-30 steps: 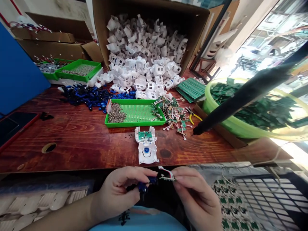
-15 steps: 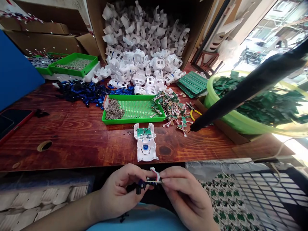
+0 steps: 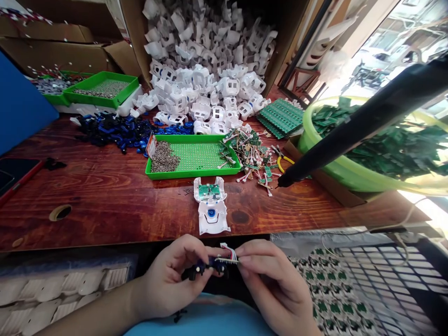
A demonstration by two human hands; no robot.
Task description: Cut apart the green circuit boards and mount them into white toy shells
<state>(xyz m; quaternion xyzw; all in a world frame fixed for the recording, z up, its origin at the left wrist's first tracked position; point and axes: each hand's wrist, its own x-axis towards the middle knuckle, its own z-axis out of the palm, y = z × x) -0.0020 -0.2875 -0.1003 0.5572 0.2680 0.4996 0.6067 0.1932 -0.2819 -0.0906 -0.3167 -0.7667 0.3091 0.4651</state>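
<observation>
My left hand (image 3: 177, 275) pinches a small dark blue and black plastic part (image 3: 210, 268) with stubby black pegs, held over my lap. My right hand (image 3: 275, 280) grips the right edge of a small circuit board (image 3: 227, 260) between thumb and fingers. White and red wires (image 3: 229, 252) rise from the board to a white plug. The board lies against the top of the blue part; I cannot tell whether they are joined. Beyond my hands, at the table edge, lies an opened white plastic housing (image 3: 213, 224) with a green circuit board (image 3: 209, 191) in its far half.
A green tray (image 3: 192, 175) with small screws stands behind the housing. Wired boards (image 3: 252, 151), yellow-handled pliers (image 3: 283, 163) and a yellow-green basin (image 3: 310, 135) are at the right. A black rod (image 3: 350, 126) slants in there. Blue parts (image 3: 115, 133) and white shells (image 3: 210, 84) pile behind.
The blue part has turned and shifted slightly left, showing more of its pegs. The circuit board has risen a little and now tilts over it. The view has shifted slightly.
</observation>
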